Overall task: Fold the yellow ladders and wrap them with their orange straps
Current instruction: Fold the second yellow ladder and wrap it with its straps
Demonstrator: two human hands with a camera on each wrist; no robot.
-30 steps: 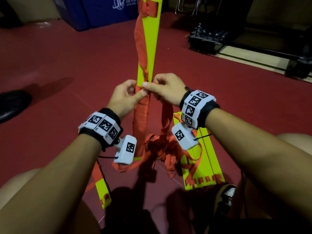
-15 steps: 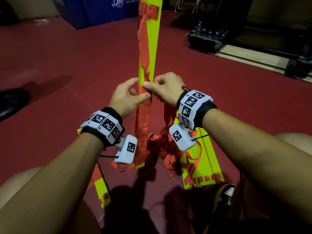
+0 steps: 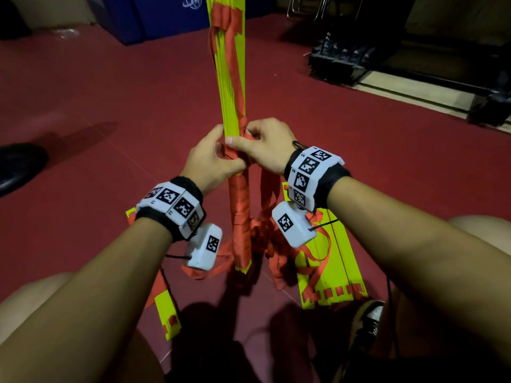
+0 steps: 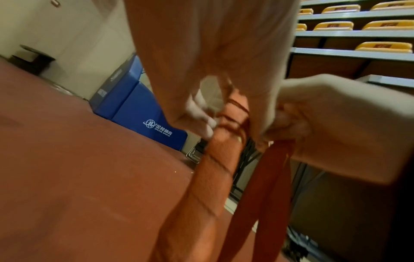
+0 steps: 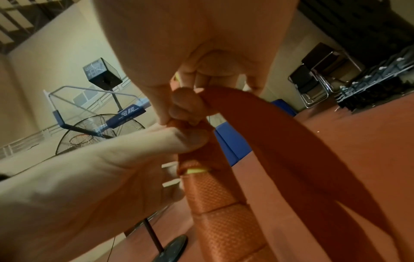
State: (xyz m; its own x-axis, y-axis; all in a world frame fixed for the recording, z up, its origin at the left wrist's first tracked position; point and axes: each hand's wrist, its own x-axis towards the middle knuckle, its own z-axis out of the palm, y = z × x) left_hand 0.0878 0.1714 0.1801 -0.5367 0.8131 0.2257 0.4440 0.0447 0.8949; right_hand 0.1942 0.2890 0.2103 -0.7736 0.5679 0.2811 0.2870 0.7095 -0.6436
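Observation:
A folded bundle of yellow ladder slats stands upright in front of me, its lower half wound in orange strap. My left hand grips the bundle at mid-height, thumb across the wrapped part. My right hand pinches the loose strap against the bundle; from there the strap hangs down in a loop. A second flat stack of yellow slats lies on the floor under my right wrist, with tangled orange strap beside it. More yellow slats lie under my left forearm.
Red floor all round. A blue padded block stands at the back left, a dark rack and folding chairs at the back right. A black shoe is at the left edge, and my own shoe at lower right.
The upright bundle has turned slightly, so more slat edges show. Both hands have shifted a little up the bundle with the strap.

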